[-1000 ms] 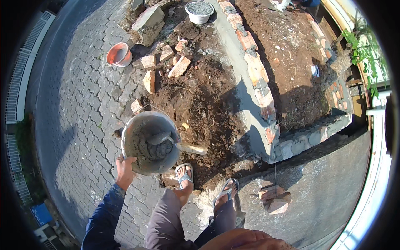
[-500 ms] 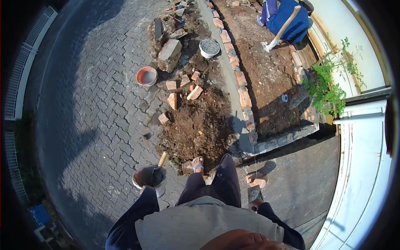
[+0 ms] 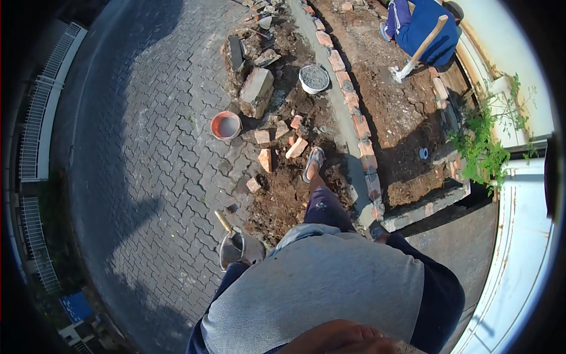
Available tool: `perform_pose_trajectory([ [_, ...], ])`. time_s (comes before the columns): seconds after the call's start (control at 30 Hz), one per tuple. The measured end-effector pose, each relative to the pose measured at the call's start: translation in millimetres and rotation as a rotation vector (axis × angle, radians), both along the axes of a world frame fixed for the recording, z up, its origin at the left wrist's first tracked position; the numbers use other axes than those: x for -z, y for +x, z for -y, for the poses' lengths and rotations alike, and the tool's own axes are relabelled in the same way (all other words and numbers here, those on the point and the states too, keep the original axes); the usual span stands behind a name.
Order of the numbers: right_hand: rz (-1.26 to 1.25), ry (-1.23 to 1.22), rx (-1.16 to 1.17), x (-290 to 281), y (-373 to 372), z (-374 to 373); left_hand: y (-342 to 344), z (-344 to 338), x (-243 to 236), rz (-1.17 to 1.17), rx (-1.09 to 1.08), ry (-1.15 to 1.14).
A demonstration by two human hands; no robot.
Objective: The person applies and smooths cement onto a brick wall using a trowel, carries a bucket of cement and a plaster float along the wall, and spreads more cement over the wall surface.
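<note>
Beside my left leg hangs a light bucket with dark contents and a tool's wooden handle sticking up from it. My left sleeve ends at the bucket's rim; the fingers themselves are hidden behind the sleeve and rim. On the other side, my right hand is closed on a trowel whose small dark blade points forward, near the end of the low brick wall. Grey mortar runs in a strip along that wall's left side. My sandalled foot stands on loose soil.
Ahead are broken bricks, a concrete block, an orange bucket and a white tub of grey mortar. A co-worker in blue crouches at upper right by a wooden-handled tool. Grey pavers cover the left.
I have stepped forward, one foot now farther onto the soil. The bucket has come along at my left side and tilted. My right hand with the trowel has moved forward toward the wall's end.
</note>
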State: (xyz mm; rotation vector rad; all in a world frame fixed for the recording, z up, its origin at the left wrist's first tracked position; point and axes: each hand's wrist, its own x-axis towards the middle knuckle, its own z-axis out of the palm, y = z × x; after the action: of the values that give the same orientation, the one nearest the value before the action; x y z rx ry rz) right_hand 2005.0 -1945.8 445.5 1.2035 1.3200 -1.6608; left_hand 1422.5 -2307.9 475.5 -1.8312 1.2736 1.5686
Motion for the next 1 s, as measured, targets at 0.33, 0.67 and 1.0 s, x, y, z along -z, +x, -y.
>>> perform_pose_trajectory([
  [0.33, 0.259, 0.674, 0.630, -158, -197, -301, -124, -235, 8, -0.086, -0.232, -0.013],
  [0.67, 0.146, 0.448, 0.494, -139, -307, -435, -252, -484, -16, -0.175, -0.169, 0.079],
  [1.0, 0.287, 0.588, 0.491, -83, -469, -586, -422, -633, 75, -0.108, 0.307, -0.065],
])
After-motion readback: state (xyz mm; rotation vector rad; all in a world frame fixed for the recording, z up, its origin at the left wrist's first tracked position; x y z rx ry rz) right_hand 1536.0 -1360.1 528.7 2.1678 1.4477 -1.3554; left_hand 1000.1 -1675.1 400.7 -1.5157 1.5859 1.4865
